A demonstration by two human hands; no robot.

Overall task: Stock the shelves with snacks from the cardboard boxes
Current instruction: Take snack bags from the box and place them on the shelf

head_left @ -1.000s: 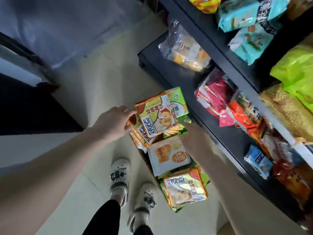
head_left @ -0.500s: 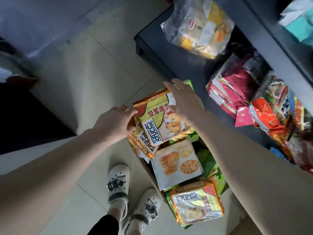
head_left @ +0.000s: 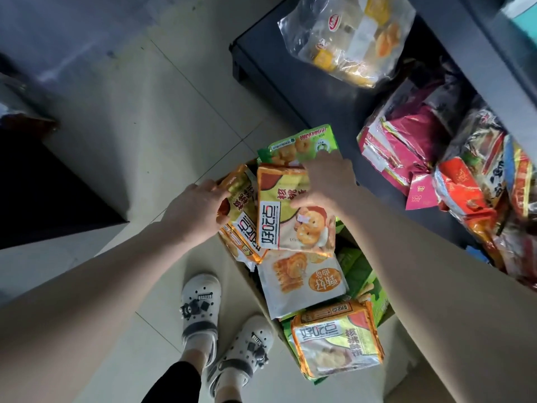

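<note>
The right hand (head_left: 328,181) has curled over the far edge of the front biscuit pack (head_left: 287,228), thumb on its face. It squares that pack against the orange packs (head_left: 241,216) gripped by the left hand (head_left: 197,210), probably to carry several at once. Both are just above the cardboard box (head_left: 245,283), which holds more snacks. The bottom shelf (head_left: 290,82), far right, has bare space near a clear bag (head_left: 348,39).

好吃点 and 核桃 on the biscuit pack (head_left: 290,228) under the right hand (head_left: 327,181), 好吃点 partly hidden on the tilted pack (head_left: 245,225) in the left hand (head_left: 194,210), 曲奇 on the white cookie pack (head_left: 302,283) below both hands, BETTER on a clog charm (head_left: 204,297)
</note>
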